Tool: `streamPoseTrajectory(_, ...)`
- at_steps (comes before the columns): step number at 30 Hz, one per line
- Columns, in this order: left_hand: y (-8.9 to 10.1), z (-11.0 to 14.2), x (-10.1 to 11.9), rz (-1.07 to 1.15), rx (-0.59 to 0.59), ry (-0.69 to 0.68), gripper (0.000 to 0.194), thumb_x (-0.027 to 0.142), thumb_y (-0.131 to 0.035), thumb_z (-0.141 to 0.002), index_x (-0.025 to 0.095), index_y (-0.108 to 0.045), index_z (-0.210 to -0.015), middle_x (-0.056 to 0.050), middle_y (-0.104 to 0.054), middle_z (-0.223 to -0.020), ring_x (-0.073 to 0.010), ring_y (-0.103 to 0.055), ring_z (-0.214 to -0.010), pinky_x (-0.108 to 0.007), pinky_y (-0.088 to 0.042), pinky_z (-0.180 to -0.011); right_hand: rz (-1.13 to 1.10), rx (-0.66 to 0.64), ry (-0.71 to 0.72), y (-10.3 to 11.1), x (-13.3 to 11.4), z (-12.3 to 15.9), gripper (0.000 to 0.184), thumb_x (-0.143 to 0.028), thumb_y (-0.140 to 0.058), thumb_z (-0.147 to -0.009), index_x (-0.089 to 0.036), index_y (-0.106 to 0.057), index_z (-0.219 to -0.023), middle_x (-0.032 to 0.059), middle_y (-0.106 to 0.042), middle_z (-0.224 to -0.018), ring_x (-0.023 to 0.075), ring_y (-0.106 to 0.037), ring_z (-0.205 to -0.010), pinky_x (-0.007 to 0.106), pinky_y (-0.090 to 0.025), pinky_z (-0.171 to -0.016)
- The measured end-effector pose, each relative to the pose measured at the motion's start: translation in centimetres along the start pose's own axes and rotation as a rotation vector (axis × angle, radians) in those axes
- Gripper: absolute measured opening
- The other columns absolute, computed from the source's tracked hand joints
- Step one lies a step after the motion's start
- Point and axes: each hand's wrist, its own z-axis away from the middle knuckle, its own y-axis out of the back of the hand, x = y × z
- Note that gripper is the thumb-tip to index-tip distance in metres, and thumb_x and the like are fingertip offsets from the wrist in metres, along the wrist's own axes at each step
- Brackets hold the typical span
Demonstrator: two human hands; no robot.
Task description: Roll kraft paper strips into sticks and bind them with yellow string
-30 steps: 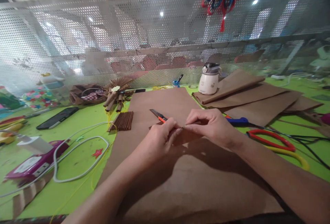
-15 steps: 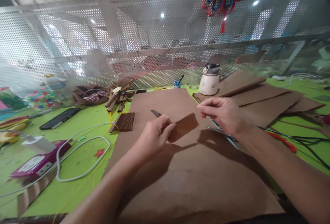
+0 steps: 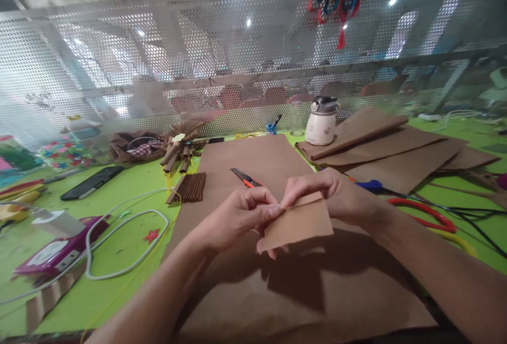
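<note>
A small piece of brown kraft paper (image 3: pixel 300 223) is held up above the table, with a narrow fold along its upper edge. My left hand (image 3: pixel 243 214) pinches its left end between thumb and fingers. At that folded edge, my right hand (image 3: pixel 330 191) is closed on the paper too, its fingertips meeting the left thumb. Beneath both hands lies a large brown paper sheet (image 3: pixel 253 301), darkened by their shadow. Just beyond my left hand rests a utility knife (image 3: pixel 246 178) with an orange-red handle. A pleated bundle of brown paper (image 3: pixel 192 187) sits at the sheet's left edge.
On the left are a purple power strip (image 3: pixel 59 251), a looped white cable (image 3: pixel 89 259) and a black phone (image 3: pixel 92 182). A white bottle (image 3: pixel 321 122) stands at the back, beside stacked brown paper (image 3: pixel 412 148). Scissors with red handles (image 3: pixel 431 220) lie near my right forearm.
The paper piece has turned over and come nearer, showing its lighter face. My right hand has moved left and down onto it, joining my left hand. The utility knife's handle is now uncovered.
</note>
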Motion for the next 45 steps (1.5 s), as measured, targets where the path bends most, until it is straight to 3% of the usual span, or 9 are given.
streamPoseTrajectory(3,-0.1,-0.1,-0.2,0.086,-0.114,0.018,0.025,0.039,-0.054,-0.085,0.014,-0.050,-0.080,-0.007,-0.069,-0.068,-0.0136,-0.063,-0.051,-0.021,-0.045,-0.046,-0.040,0.054,0.039,-0.5,-0.2,0.0,0.008,-0.017,-0.068,-0.076,-0.020,-0.073,-0.080,0.0004,-0.060,-0.080,0.0105,-0.058,-0.076,0.023,-0.047,-0.070)
streamPoseTrajectory(9,-0.1,-0.3,-0.2,0.132,-0.174,0.039,0.025,0.036,-0.056,-0.084,0.012,-0.057,-0.091,-0.012,-0.070,-0.081,-0.0174,-0.066,-0.065,-0.027,-0.048,-0.059,-0.078,0.163,0.023,-0.2,0.3,0.0,0.012,-0.025,-0.066,-0.078,-0.020,-0.072,-0.088,0.0022,-0.066,-0.082,0.0150,-0.060,-0.078,0.029,-0.048,-0.074)
streamPoseTrajectory(12,0.2,-0.5,-0.2,0.020,-0.031,0.040,0.025,0.035,-0.056,-0.084,0.011,-0.060,-0.087,-0.010,-0.068,-0.079,-0.0139,-0.062,-0.064,-0.026,-0.046,-0.061,0.072,0.236,-0.023,0.0,0.0,-0.1,0.017,-0.033,-0.060,-0.082,-0.019,-0.070,-0.087,0.0023,-0.067,-0.082,0.0150,-0.060,-0.076,0.028,-0.047,-0.071)
streamPoseTrajectory(16,0.4,-0.8,-0.3,-0.124,0.291,-0.024,0.027,0.038,-0.052,-0.085,0.012,-0.061,-0.083,-0.002,-0.061,-0.071,-0.0095,-0.054,-0.061,-0.022,-0.042,-0.060,0.501,0.098,-0.069,-0.4,-0.3,-0.3,0.025,-0.032,-0.051,-0.087,-0.016,-0.067,-0.077,0.0005,-0.062,-0.072,0.0116,-0.053,-0.067,0.023,-0.040,-0.061)
streamPoseTrajectory(19,0.0,-1.0,-0.6,-0.347,0.303,-0.039,0.028,0.038,-0.054,-0.083,0.012,-0.063,-0.086,-0.002,-0.061,-0.072,-0.0110,-0.054,-0.065,-0.022,-0.042,-0.061,0.638,0.065,-0.147,-0.9,0.1,-0.5,0.027,-0.031,-0.051,-0.086,-0.015,-0.066,-0.072,-0.0006,-0.060,-0.065,0.0109,-0.049,-0.063,0.022,-0.036,-0.057)
streamPoseTrajectory(25,-0.3,-1.1,-1.0,-0.576,0.332,-0.091,0.023,0.031,-0.054,-0.082,0.013,-0.062,-0.069,-0.001,-0.057,-0.058,-0.0114,-0.051,-0.057,-0.023,-0.039,-0.056,0.480,0.244,-0.288,-1.2,1.1,-0.8,0.021,-0.034,-0.062,-0.076,-0.015,-0.068,-0.071,0.0008,-0.063,-0.064,0.0120,-0.051,-0.060,0.024,-0.037,-0.054)
streamPoseTrajectory(32,0.7,-1.0,-0.4,-0.358,0.432,-0.135,0.021,0.030,-0.061,-0.077,0.012,-0.060,-0.066,-0.001,-0.057,-0.057,-0.0108,-0.052,-0.055,-0.022,-0.040,-0.054,0.207,0.391,-0.227,-1.0,1.0,-0.8,0.012,-0.027,-0.066,-0.072,-0.016,-0.068,-0.078,-0.0011,-0.060,-0.064,0.0106,-0.050,-0.059,0.024,-0.039,-0.056)
streamPoseTrajectory(38,-0.2,-1.0,-0.6,-0.190,0.371,-0.151,0.021,0.024,-0.063,-0.076,0.011,-0.062,-0.092,0.002,-0.055,-0.054,-0.0093,-0.050,-0.050,-0.021,-0.037,-0.049,0.122,0.375,-0.187,-1.7,1.4,-0.8,0.010,-0.022,-0.068,-0.071,-0.016,-0.068,-0.078,-0.0012,-0.061,-0.067,0.0104,-0.052,-0.062,0.024,-0.039,-0.060)
streamPoseTrajectory(45,-0.6,-0.9,-0.4,-0.120,0.426,-0.199,0.012,0.020,-0.067,-0.072,0.011,-0.063,-0.078,0.002,-0.055,-0.056,-0.0087,-0.049,-0.049,-0.022,-0.038,-0.049,0.021,0.419,-0.177,-1.8,1.2,-0.8,0.009,-0.017,-0.069,-0.068,-0.017,-0.072,-0.076,-0.0014,-0.062,-0.066,0.0097,-0.050,-0.061,0.024,-0.039,-0.059)
